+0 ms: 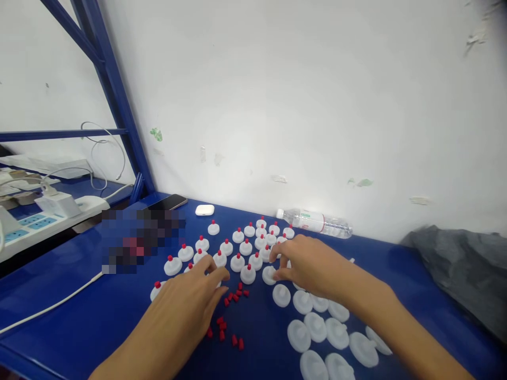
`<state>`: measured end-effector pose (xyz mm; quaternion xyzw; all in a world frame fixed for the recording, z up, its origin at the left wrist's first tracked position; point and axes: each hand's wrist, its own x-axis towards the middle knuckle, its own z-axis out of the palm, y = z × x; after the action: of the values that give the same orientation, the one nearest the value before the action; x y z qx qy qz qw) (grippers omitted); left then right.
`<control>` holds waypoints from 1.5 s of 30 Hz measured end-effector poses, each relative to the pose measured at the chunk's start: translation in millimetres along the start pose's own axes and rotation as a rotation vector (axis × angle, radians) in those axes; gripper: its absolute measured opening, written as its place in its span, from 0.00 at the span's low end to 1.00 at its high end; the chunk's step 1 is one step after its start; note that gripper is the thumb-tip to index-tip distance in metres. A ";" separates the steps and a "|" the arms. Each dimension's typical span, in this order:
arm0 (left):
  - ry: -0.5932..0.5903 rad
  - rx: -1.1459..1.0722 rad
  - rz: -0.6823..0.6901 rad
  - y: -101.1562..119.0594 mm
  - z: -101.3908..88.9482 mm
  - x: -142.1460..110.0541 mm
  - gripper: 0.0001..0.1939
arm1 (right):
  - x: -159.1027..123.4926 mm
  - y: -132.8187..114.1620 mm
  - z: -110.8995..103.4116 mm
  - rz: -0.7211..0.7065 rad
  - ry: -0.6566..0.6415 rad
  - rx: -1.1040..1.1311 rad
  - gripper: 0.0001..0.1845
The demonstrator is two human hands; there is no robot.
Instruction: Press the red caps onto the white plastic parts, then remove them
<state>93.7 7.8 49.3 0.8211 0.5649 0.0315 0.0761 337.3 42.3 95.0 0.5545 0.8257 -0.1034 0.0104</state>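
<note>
My left hand [188,298] hovers over the left part of the blue table, its fingers bent and thumb and index finger apart. A white edge shows between them; I cannot tell whether it is touched. Small red caps [236,296] lie loose just right of its thumb. My right hand [307,264] reaches in from the right, thumb and index finger apart, the thumb at the edge of a white round lid without a red tip [269,275]. Beyond both hands stand several white lids with red caps on their spouts [247,274]. Several uncapped white lids [299,335] lie below my right forearm.
A clear plastic bottle [317,221] lies along the wall. A white earphone case [205,210] and a phone [166,202] are at the back left. A white cable [51,304] crosses the table's left side. Dark plastic sheeting [463,269] lies right; a power strip [43,219] sits far left.
</note>
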 end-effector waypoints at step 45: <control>0.555 -0.486 0.245 5.3 -6.5 -5.7 0.09 | -15.3 -34.6 -1.9 -0.231 0.233 0.196 0.11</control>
<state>95.6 1.2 56.7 0.8006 0.4380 0.3942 0.1084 311.6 16.1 104.4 0.4628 0.8654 -0.1186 -0.1512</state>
